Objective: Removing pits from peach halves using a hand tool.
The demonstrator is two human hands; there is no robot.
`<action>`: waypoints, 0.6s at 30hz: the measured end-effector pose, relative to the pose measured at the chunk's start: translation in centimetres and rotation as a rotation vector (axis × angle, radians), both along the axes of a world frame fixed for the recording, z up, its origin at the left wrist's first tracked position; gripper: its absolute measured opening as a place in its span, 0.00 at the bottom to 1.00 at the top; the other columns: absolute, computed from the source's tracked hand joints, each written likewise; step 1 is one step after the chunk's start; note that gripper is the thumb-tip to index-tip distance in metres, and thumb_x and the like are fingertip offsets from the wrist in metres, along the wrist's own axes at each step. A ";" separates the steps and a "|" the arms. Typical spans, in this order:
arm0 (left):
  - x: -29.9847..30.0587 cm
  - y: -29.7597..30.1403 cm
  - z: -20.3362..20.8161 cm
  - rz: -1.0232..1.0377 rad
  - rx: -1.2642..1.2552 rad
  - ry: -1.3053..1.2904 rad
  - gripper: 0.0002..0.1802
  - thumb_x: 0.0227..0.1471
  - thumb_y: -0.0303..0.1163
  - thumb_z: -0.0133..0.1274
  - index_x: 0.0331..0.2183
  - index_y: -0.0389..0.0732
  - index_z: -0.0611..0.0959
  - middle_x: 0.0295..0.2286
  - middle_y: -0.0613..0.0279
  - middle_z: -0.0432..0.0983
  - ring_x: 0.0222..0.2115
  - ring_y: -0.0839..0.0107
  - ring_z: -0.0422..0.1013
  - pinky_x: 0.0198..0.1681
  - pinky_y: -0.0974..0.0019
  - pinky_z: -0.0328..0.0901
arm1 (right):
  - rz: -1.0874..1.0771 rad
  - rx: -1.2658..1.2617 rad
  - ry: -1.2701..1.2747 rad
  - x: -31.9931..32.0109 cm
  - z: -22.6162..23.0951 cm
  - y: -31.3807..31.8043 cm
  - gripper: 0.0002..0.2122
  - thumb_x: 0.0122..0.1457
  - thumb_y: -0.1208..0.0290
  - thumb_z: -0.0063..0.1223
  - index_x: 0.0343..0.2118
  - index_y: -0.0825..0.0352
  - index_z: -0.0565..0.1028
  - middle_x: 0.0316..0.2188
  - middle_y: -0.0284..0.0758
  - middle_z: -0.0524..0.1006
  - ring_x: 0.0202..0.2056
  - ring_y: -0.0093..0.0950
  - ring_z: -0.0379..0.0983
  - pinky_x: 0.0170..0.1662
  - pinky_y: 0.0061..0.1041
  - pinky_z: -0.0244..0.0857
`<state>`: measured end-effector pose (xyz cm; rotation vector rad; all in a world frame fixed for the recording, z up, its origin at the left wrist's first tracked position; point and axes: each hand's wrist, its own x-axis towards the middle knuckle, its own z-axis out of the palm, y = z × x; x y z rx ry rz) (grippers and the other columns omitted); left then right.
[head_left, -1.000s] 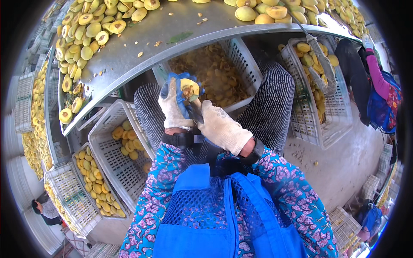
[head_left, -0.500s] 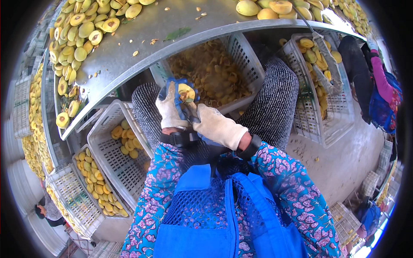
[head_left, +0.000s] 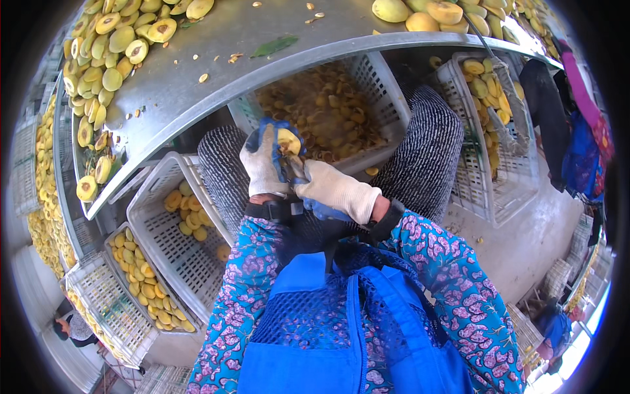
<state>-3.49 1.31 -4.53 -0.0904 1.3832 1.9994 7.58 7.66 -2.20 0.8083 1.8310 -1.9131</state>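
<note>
My left hand (head_left: 264, 164), in a white and blue work glove, grips a yellow fruit half (head_left: 288, 140) with its cut face up. My right hand (head_left: 335, 192), gloved in white, holds a small metal tool (head_left: 293, 167) whose tip is pressed into the fruit's middle. Both hands meet over my lap, just above a white plastic crate (head_left: 380, 85) filled with cut yellow fruit pieces. My sleeves are blue with a pink floral print, over a blue apron.
A metal table (head_left: 216, 72) curves overhead, with piles of fruit halves (head_left: 108, 49) at left and whole yellow fruit (head_left: 433, 12) at top right. White crates (head_left: 164, 243) with fruit stand at left and right (head_left: 489, 131). Another person (head_left: 72, 326) is at lower left.
My hands and the fruit have stayed almost in place; the tool has worked slightly within the fruit, and the view has shifted a little.
</note>
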 end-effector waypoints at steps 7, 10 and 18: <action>-1.3 -0.4 0.6 -0.148 -0.096 -0.037 0.11 0.50 0.30 0.56 0.32 0.30 0.78 0.24 0.55 0.77 0.22 0.66 0.74 0.25 0.67 0.70 | -0.241 -0.764 -0.087 1.9 3.0 0.5 0.12 0.62 0.62 0.43 0.36 0.67 0.69 0.14 0.23 0.62 0.09 0.14 0.54 0.12 0.15 0.48; -1.1 -0.7 1.3 -0.319 -0.058 0.048 0.11 0.48 0.29 0.58 0.32 0.31 0.79 0.25 0.57 0.77 0.24 0.69 0.74 0.27 0.69 0.70 | -0.280 -1.415 0.044 3.1 1.3 0.5 0.10 0.64 0.64 0.39 0.36 0.67 0.68 0.14 0.23 0.61 0.09 0.14 0.52 0.12 0.15 0.45; -0.8 -1.2 -1.3 -0.488 -0.110 0.081 0.11 0.49 0.30 0.57 0.29 0.29 0.79 0.22 0.57 0.77 0.22 0.69 0.73 0.25 0.69 0.68 | -0.269 -0.728 -0.029 3.8 1.3 -1.3 0.11 0.60 0.60 0.48 0.35 0.63 0.68 0.13 0.20 0.61 0.10 0.13 0.54 0.12 0.14 0.46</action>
